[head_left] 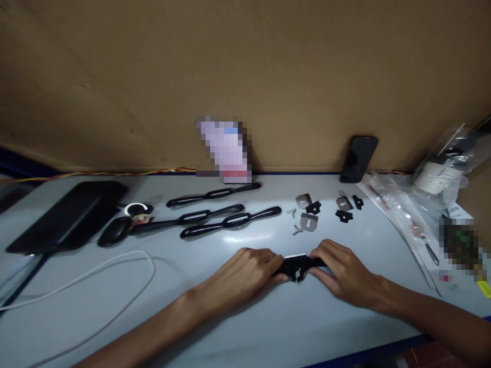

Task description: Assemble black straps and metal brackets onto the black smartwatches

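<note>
Both my hands rest on the pale blue table (268, 327) and grip the two ends of a black handled tool (298, 266) lying flat. My left hand (245, 273) is closed over its left handle, my right hand (343, 271) over its right handle. Only the tool's black middle with a thin silver blade strip shows between my fingers. Just beyond lie loose parts: small silver plates (309, 222), black clamp pieces (313, 207) and wing screws (292, 212).
Three more black handled tool bodies (230, 221) lie left of centre. A black tablet (65, 214), a key ring (137, 209) and a white cable (115, 266) are at the left. A phone (358, 158) leans on the cardboard wall. Plastic bags (422, 204) fill the right.
</note>
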{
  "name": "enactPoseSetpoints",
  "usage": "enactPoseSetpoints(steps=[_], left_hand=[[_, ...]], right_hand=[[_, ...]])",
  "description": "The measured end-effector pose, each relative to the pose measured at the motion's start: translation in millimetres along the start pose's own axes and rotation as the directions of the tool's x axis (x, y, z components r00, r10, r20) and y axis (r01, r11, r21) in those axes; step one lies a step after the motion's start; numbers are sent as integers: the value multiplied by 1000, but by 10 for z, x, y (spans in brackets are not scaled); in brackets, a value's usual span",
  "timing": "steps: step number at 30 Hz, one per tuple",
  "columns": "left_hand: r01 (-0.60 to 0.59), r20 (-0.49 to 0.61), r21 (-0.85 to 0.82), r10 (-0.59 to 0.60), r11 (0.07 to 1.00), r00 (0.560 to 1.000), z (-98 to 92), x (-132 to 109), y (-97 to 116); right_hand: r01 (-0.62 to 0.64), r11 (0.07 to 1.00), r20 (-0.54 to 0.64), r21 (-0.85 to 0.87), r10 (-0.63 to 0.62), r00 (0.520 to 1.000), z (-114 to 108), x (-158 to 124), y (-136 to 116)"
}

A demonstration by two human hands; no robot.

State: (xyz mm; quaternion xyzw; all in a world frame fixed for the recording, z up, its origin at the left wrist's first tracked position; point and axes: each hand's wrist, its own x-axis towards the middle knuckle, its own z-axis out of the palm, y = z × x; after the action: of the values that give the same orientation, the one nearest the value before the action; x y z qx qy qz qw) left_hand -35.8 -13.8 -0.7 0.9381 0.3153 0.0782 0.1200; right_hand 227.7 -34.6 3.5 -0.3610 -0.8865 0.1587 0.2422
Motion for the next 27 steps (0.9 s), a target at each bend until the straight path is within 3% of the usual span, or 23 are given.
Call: enactPoseSetpoints(steps=[10, 15, 20, 27], left_hand=[[-21, -4, -11, 21, 1000, 1000, -21, 14, 7], [-3, 24, -22, 3, 1000, 1000, -50, 11, 12], [-13, 39, -2, 13, 1000, 999, -70, 7, 67], [138, -30, 157, -135, 978, 990, 22, -3, 213]], right_hand=[[15, 999, 121, -49, -9, 993, -34, 7, -16], [45, 986, 96, -161, -30, 995, 22, 2, -3], [152, 949, 80, -278, -135, 988, 68, -3, -2], [123, 964, 91, -236, -104, 990, 74, 0, -19]])
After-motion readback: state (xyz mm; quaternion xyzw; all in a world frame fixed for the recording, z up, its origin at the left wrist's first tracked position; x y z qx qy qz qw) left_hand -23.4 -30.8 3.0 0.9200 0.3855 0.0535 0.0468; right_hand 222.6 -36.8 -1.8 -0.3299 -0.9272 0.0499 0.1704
